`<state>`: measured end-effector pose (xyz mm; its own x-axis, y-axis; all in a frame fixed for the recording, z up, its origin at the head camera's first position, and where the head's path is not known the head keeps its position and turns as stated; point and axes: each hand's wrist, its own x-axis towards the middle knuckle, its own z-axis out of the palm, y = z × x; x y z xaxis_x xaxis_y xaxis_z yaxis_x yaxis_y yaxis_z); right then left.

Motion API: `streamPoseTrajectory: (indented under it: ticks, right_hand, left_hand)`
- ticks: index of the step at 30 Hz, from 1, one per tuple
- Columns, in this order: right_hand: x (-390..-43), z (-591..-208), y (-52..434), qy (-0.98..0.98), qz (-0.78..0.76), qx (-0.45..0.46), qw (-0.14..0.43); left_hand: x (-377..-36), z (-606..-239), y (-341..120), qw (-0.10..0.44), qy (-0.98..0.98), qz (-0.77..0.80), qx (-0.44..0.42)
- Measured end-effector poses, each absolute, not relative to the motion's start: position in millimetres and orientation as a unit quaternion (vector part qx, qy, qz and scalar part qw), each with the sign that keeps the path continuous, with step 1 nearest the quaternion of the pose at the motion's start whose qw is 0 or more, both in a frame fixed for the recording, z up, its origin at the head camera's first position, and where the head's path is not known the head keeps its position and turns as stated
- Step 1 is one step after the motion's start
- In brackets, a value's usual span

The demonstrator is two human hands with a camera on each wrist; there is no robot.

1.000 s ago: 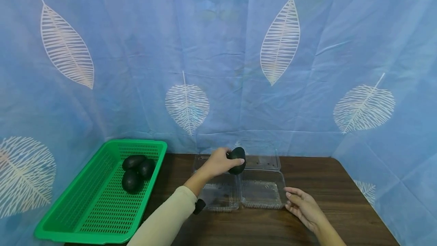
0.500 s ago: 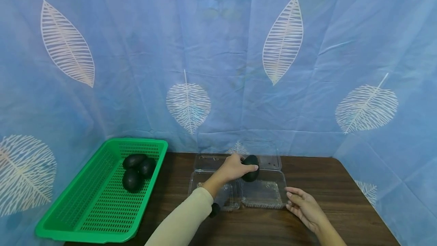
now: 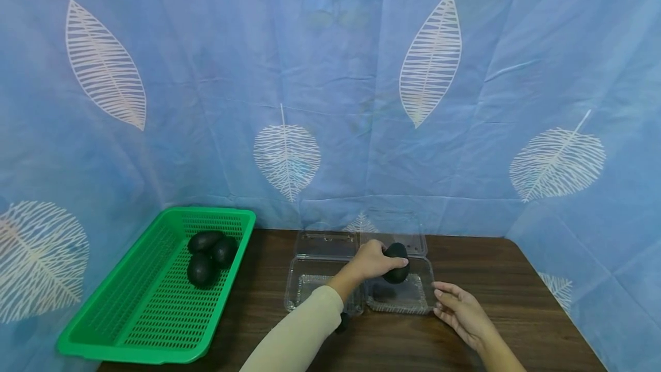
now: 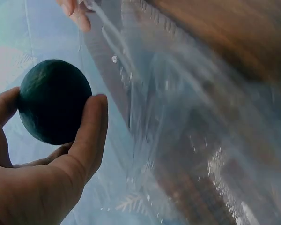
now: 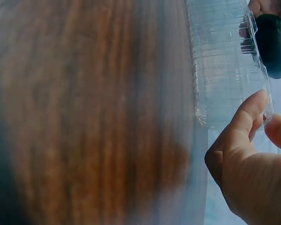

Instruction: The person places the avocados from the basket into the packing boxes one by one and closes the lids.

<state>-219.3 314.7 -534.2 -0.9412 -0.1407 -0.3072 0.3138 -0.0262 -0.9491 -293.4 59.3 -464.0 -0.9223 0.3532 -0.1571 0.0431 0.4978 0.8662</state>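
My left hand [image 3: 370, 259] grips a dark green avocado [image 3: 396, 263] between thumb and fingers. It is above the right-hand clear plastic container [image 3: 397, 306], whose lid stands open at the back. The left wrist view shows the avocado [image 4: 54, 103] from its rounded end, apart from the plastic. At that container's front right corner, my right hand [image 3: 462, 312] pinches the rim; in the right wrist view, thumb and finger meet the container's corner [image 5: 225, 79]. Beside it, a second clear container [image 3: 295, 286] also has its lid open, partly hidden by my left forearm.
On the left is a green perforated basket [image 3: 129, 353] with several dark avocados [image 3: 202, 270] grouped near its right side. The brown wooden table [image 3: 480, 268] ends at a blue leaf-patterned curtain [image 3: 330, 73] behind.
My left hand has carried the avocado rightward and lower, from over the gap between the containers to over the right one. My right hand stays at the rim.
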Motion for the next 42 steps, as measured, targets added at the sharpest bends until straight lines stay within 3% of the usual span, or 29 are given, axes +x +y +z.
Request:
streamPoseTrajectory:
  ticks: [21, 42]
  right_hand:
    - [-218.2, -534.4, 316.2, 0.67, -0.721, 0.061, 0.165]
    - [-219.1, -532.1, 315.2, 0.673, -0.718, 0.05, 0.17]
  left_hand:
    - [-286.4, -488.2, 105.2, 0.163, 0.857, 0.488, 0.037]
    - [-277.5, -495.9, 124.4, 0.155, 0.876, 0.456, 0.018]
